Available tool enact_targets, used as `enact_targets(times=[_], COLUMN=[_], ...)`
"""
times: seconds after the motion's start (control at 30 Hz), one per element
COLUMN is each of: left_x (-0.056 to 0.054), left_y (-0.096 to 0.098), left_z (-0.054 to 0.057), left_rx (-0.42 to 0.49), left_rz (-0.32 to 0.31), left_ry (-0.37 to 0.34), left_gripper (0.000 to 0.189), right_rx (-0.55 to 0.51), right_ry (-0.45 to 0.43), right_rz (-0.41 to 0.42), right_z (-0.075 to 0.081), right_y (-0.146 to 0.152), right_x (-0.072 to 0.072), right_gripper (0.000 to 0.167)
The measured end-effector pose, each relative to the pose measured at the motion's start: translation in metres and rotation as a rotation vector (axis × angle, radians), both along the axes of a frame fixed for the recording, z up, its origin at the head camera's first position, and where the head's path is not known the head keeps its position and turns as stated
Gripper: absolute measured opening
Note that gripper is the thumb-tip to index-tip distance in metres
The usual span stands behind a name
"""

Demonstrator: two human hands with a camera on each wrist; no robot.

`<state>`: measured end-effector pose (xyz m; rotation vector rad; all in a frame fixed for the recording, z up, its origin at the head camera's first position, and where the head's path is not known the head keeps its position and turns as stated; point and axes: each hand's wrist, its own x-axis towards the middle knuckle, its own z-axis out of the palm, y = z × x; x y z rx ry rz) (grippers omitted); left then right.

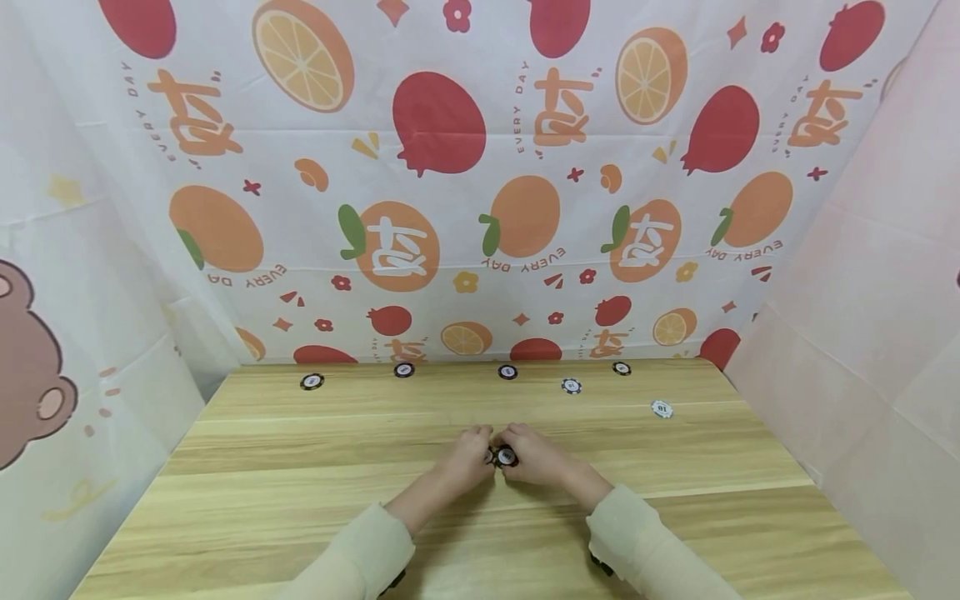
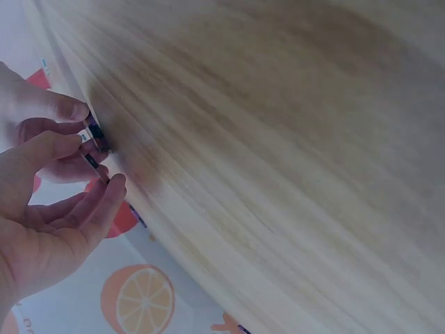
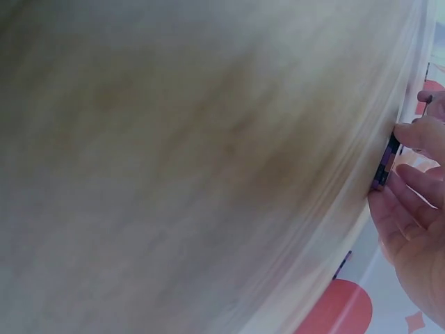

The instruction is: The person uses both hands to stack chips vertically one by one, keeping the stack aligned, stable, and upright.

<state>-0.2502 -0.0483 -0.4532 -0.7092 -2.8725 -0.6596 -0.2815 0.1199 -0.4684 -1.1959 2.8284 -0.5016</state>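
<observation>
**Edge Grip: Position and Handling**

The left hand [image 1: 468, 458] pinches a dark-rimmed chip [image 1: 489, 456] between thumb and fingers. The right hand [image 1: 538, 457] grips a second dark piece [image 1: 506, 456], apparently a short stack, by its rim. Both pieces sit between the hands, just beside each other; whether their rims touch cannot be told.

For sound handling, keep thumb and fingers on opposite rims, leaving the printed face free. Hold the thicker piece level and steady; light, even pressure should prevent its layers from sliding. Avoid knocking the two rims together.

Surface: a wood-grain table [image 1: 285, 467]. Four dark-rimmed chips [image 1: 404, 370] lie spaced along the far edge; a blue-and-white chip [image 1: 572, 386] and a pale chip [image 1: 662, 409] lie nearer, toward the right.

Room: a fruit-printed cloth [image 1: 465, 200] hangs behind the table. Pale sheets [image 1: 862, 333] flank both sides, the left one bearing a brown bear print [image 1: 26, 367].
</observation>
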Motion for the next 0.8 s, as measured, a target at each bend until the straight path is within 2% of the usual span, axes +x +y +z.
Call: enact_targets(times=[0.2, 0.4, 0.6, 0.67, 0.8], left_x=[-0.001, -0.002, -0.004, -0.004, -0.006], left_y=[0.001, -0.001, 0.002, 0.004, 0.008], left_z=[0.001, 0.001, 0.002, 0.001, 0.001], left_rx=[0.018, 0.016, 0.001, -0.004, -0.009], left_rz=[0.010, 0.010, -0.005, -0.007, 0.004], left_ry=[0.006, -0.027, 0.012, 0.013, -0.024], left_gripper=[0.045, 0.045, 0.041, 0.041, 0.044], right_rx=[-0.003, -0.011, -0.025, -0.044, -0.081], right_ry=[-0.008, 0.004, 0.001, -0.029, -0.163], right_rz=[-0.011, -0.008, -0.001, 0.003, -0.023], right_z=[0.002, -0.001, -0.001, 0.000, 0.007], right_y=[-0.002, -0.002, 0.000, 0.002, 0.014], right_x=[0.002, -0.001, -0.002, -0.001, -0.003], right_gripper=[0.045, 0.044, 0.045, 0.047, 0.058])
